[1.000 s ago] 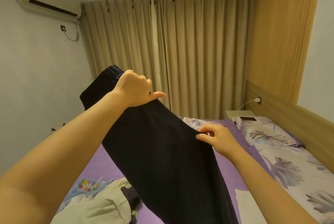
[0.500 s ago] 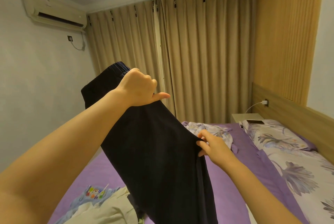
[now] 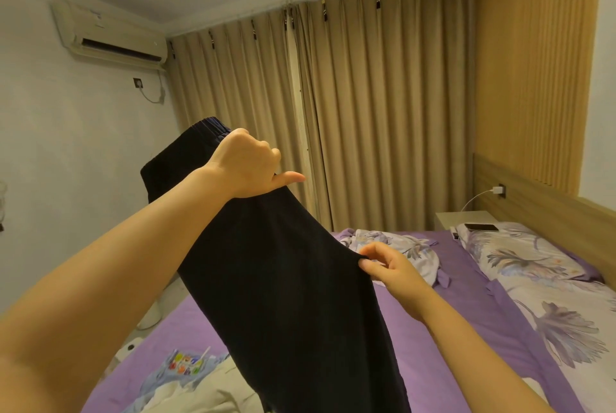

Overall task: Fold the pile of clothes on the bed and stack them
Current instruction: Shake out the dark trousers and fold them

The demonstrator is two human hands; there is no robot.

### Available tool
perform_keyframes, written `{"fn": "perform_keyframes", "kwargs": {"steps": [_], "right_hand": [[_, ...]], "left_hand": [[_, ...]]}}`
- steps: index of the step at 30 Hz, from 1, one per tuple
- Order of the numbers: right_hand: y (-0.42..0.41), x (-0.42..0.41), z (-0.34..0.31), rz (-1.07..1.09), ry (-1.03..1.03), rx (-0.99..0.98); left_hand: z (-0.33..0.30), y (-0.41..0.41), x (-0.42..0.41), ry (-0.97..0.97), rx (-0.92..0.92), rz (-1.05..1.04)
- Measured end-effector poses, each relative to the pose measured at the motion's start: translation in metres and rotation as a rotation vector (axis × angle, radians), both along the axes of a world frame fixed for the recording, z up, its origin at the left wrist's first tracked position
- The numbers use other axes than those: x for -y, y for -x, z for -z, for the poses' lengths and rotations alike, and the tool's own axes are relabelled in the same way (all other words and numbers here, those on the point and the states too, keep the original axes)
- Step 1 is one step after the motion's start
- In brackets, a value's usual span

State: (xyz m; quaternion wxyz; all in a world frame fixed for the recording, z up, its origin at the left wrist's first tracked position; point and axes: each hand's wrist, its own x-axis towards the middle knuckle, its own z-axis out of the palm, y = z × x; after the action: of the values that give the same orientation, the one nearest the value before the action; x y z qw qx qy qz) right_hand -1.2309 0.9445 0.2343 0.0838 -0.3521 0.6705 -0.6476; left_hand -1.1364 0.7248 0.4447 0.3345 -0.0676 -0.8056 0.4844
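Observation:
A pair of dark navy trousers [image 3: 283, 282] hangs in the air over the purple bed [image 3: 443, 356]. My left hand [image 3: 248, 166] grips the trousers just below the elastic waistband, held high with the thumb sticking out. My right hand [image 3: 388, 267] pinches the trousers' right edge lower down. A pile of unfolded clothes [image 3: 196, 386], cream and light blue with a colourful print, lies on the bed at the lower left, partly hidden by the trousers. A crumpled floral garment [image 3: 400, 246] lies further back on the bed.
A floral pillow [image 3: 520, 256] lies at the head of the bed on the right, with a phone [image 3: 481, 227] near a white bedside table [image 3: 463, 217]. Beige curtains [image 3: 366, 112] cover the far wall. A wooden headboard [image 3: 546, 212] runs along the right.
My view has tilted and turned a little, showing more of the bed's far side. My right hand has slid slightly along the trousers' edge while my left hand keeps its grip up high.

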Motion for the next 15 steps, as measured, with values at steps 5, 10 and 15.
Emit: {"fn": "perform_keyframes", "kwargs": {"steps": [5, 10, 15], "right_hand": [[-0.005, 0.011, 0.001, -0.210, 0.181, 0.360], [-0.008, 0.017, 0.001, -0.134, 0.221, 0.479], [-0.015, 0.025, -0.007, 0.031, -0.131, 0.149]], "left_hand": [[0.005, 0.001, 0.000, -0.011, 0.002, -0.002], [0.003, -0.002, 0.006, -0.015, -0.018, -0.007], [0.004, -0.005, 0.010, -0.011, -0.014, -0.005]]}}
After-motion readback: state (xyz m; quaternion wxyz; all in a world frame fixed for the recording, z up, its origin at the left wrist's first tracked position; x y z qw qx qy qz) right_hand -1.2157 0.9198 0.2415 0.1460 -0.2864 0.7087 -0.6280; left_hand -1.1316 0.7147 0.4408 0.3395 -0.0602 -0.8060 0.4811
